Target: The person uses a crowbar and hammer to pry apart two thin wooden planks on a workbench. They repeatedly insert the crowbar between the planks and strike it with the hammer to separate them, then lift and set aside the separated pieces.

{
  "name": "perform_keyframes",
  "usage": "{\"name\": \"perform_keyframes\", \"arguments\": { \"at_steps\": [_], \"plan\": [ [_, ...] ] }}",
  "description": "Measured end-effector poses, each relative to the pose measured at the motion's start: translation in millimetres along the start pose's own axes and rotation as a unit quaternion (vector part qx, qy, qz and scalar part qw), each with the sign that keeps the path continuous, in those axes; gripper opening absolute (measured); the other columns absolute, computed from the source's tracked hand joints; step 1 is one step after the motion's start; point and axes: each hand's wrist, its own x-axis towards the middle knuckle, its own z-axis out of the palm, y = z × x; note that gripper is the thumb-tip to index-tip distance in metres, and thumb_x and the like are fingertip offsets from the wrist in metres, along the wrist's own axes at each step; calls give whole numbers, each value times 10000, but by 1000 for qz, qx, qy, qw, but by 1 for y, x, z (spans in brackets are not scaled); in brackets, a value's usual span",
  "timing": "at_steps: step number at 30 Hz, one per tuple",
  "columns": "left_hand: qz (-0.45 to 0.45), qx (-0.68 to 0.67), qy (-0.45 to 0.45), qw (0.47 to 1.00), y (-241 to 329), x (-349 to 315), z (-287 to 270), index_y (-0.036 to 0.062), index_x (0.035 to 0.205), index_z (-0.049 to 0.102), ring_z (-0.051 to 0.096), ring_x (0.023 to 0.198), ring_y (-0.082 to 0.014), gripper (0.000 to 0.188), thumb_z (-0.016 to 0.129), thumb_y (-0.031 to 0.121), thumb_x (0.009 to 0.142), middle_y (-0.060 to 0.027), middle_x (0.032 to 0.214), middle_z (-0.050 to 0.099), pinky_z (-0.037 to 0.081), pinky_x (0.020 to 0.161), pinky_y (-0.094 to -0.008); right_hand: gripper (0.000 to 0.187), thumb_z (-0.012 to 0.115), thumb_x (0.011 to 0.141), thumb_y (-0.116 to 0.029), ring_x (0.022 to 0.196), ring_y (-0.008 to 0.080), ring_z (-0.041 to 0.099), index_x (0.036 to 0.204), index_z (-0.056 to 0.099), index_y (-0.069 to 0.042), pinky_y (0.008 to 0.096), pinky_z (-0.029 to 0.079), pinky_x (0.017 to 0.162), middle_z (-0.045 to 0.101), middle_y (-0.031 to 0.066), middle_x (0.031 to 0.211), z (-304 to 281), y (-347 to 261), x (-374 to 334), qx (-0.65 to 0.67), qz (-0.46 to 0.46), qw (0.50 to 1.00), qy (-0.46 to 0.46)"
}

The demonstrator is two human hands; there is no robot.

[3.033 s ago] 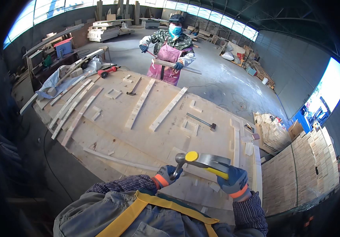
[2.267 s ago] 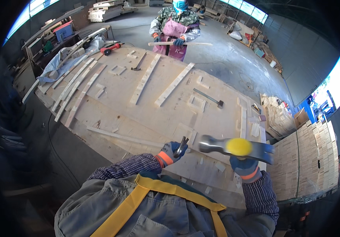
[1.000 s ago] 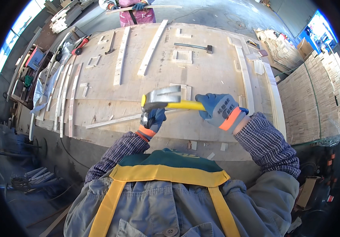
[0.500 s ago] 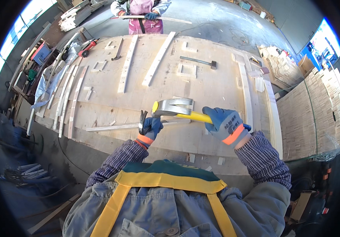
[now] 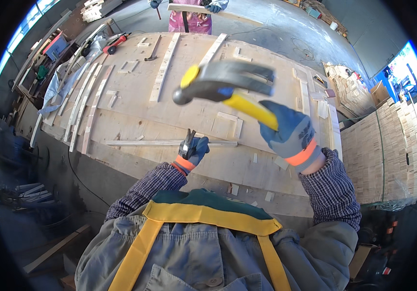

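In my right hand [image 5: 290,130], gloved in blue and grey with an orange cuff, is a claw hammer [image 5: 218,82] with a yellow handle. Its steel head is raised above the bench, close to the camera and blurred. My left hand [image 5: 197,150] closes around a dark metal claw-like tool [image 5: 187,144]; its lower part is hidden by the glove. Just beyond the left hand, a long thin wooden strip [image 5: 157,143] lies on the plywood bench [image 5: 135,121]. One end of the strip meets a small wooden corner frame [image 5: 238,130].
Long wooden strips [image 5: 78,109] lie at the left, and another hammer [image 5: 153,55] rests farther back. A red power tool [image 5: 114,44] sits at the far left corner. Across the bench a person [image 5: 190,22] holds a board. Stacked wooden pieces [image 5: 388,150] stand at the right.
My right hand has lifted the claw hammer, and its head has swung up, away from my left hand. The left hand keeps its tool. The person opposite has shifted the board.
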Motion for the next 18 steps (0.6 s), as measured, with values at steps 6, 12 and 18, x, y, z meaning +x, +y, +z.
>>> {"name": "perform_keyframes", "arguments": {
  "at_steps": [6,12,18],
  "plan": [
    [-20,-14,-16,1000,4,1,-1,18,615,565,506,495,-134,487,438,346,952,-50,533,531,405,510,-287,296,625,806,-189,682,295,637,1071,574,-67,362,514,596,635,126,817,29,-12,-3,-75,-12,986,-148],
    [-71,-7,-42,997,3,-3,-6,-9,699,609,561,591,-123,251,558,128,903,-67,632,621,460,580,-270,270,598,822,-179,630,280,628,1068,575,-70,351,506,564,623,125,770,14,1,-2,-55,-61,996,19],
    [-66,-189,-33,979,-3,5,-2,32,622,525,449,508,-98,476,449,354,964,-20,543,491,367,493,-259,264,594,821,-194,607,285,619,1048,580,-60,386,500,543,605,118,750,38,-10,-18,-103,-31,988,-113]
  ]
}}
